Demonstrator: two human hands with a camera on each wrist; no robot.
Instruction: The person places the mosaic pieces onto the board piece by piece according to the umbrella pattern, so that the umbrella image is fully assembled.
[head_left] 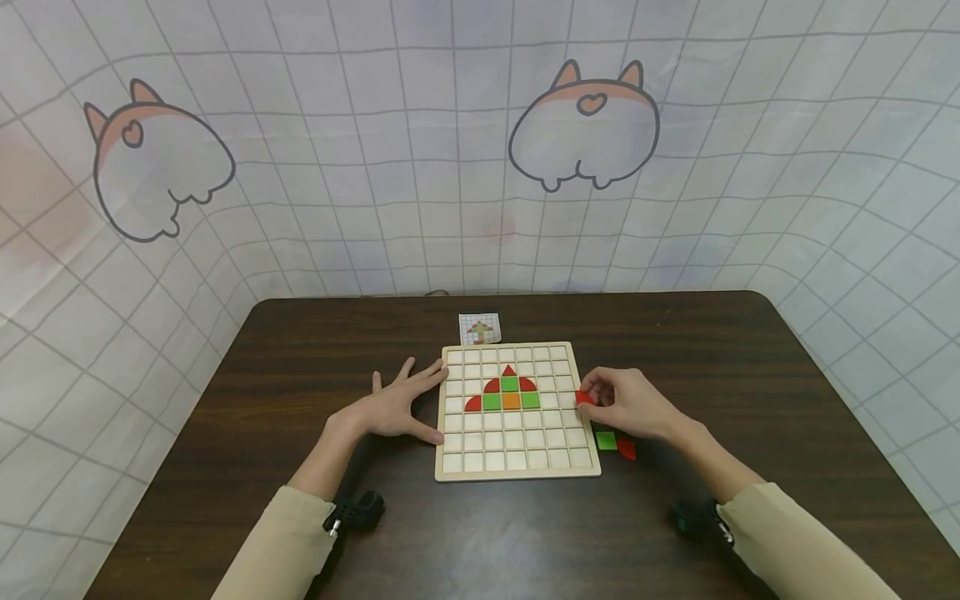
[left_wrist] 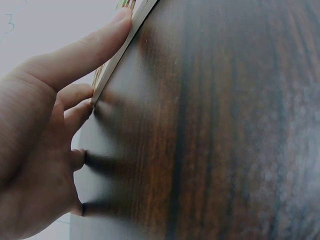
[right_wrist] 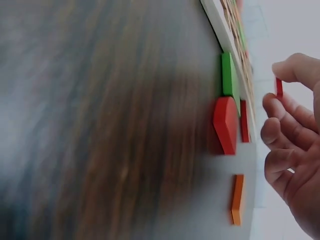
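Note:
In the head view my right hand (head_left: 626,402) pinches a thin red tile (head_left: 584,398) between thumb and fingertips, above the right edge of a wooden grid board (head_left: 517,477). The right wrist view shows the red tile (right_wrist: 279,87) edge-on, raised off the table. My left hand (head_left: 401,406) spreads its fingers at the board's left side, thumb and fingertips touching the edge. On the board lie a red triangle (head_left: 509,370), several green squares (head_left: 510,384), an orange square (head_left: 512,401) and red curved tiles (head_left: 473,404).
Beside the board's right edge a green tile (head_left: 606,441) and a red tile (head_left: 626,449) lie on the dark wooden table (head_left: 360,325). An orange tile (right_wrist: 237,199) shows in the right wrist view. A small patterned card (head_left: 479,328) lies behind the board.

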